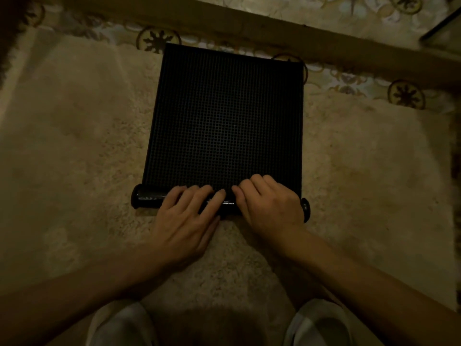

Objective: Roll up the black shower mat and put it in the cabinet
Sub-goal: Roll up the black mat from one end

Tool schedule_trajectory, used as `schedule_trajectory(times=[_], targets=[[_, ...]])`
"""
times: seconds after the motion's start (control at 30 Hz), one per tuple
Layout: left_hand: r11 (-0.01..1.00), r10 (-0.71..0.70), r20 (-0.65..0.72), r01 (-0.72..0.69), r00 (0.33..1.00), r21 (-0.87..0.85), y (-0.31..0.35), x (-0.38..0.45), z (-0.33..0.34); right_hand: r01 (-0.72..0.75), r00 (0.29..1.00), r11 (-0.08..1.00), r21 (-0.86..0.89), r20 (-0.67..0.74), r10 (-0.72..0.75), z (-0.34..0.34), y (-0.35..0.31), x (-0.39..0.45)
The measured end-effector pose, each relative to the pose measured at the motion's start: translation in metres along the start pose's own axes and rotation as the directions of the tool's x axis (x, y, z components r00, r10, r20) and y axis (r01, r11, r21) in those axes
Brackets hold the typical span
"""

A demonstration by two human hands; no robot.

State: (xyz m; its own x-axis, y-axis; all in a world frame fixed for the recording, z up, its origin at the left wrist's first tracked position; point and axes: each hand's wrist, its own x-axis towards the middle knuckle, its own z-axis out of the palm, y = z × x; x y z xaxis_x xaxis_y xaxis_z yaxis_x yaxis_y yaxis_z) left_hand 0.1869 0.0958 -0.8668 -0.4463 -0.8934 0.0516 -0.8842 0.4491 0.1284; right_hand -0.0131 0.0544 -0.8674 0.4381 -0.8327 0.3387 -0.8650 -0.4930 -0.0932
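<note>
The black shower mat (224, 121), a rubbery rectangle with a fine grid of small holes, lies flat on the shaggy beige rug (74, 158) in front of you, its far edge reaching past the rug's far edge onto the patterned floor tiles (159, 39). The near end of the mat is curled into a tight roll (147, 199) that runs across the rug just ahead of your knees (119, 325), with a short stub of the roll showing beyond each hand. Your left hand (184, 221) rests palm down on the left half of the roll, fingers (199, 193) stretched forward and slightly spread over its top onto the flat part of the mat. Your right hand (272, 208) covers the right half in the same way, fingers bent over the roll and pressing on it, not pinching. The two index fingertips nearly meet at the middle of the roll. Both forearms come in from the bottom corners of the view. Beyond the mat, a long wooden strip (274, 33) crosses the floor at a slant, and more patterned tiles show past it. The light is dim and yellowish.
</note>
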Motion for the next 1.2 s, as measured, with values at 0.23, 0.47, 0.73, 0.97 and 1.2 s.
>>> schedule_trajectory(times=[0.23,0.47,0.73,0.97,1.2], targets=[[0.999,-0.045,-0.038,0.046,0.998,0.025,0.001,0.012,0.010,-0.158,0.987,0.984,-0.077,-0.048,0.155,0.002,-0.016,-0.008],[0.997,-0.081,-0.018,0.081,0.997,0.017,-0.003,0.030,-0.004,-0.108,0.994,0.993,-0.053,0.005,0.109,0.006,-0.009,0.006],[0.997,-0.005,-0.135,-0.007,0.991,-0.083,-0.015,0.023,-0.003,-0.077,0.996,0.996,-0.041,0.038,0.079,0.009,0.000,0.021],[0.996,0.080,-0.137,-0.073,0.987,0.053,-0.029,0.054,-0.003,-0.149,0.989,0.988,-0.024,0.011,0.150,0.009,0.003,0.033],[0.990,0.093,-0.202,-0.068,0.975,0.126,-0.033,0.062,0.000,-0.161,0.987,0.986,-0.041,-0.006,0.161,0.012,0.001,0.017]])
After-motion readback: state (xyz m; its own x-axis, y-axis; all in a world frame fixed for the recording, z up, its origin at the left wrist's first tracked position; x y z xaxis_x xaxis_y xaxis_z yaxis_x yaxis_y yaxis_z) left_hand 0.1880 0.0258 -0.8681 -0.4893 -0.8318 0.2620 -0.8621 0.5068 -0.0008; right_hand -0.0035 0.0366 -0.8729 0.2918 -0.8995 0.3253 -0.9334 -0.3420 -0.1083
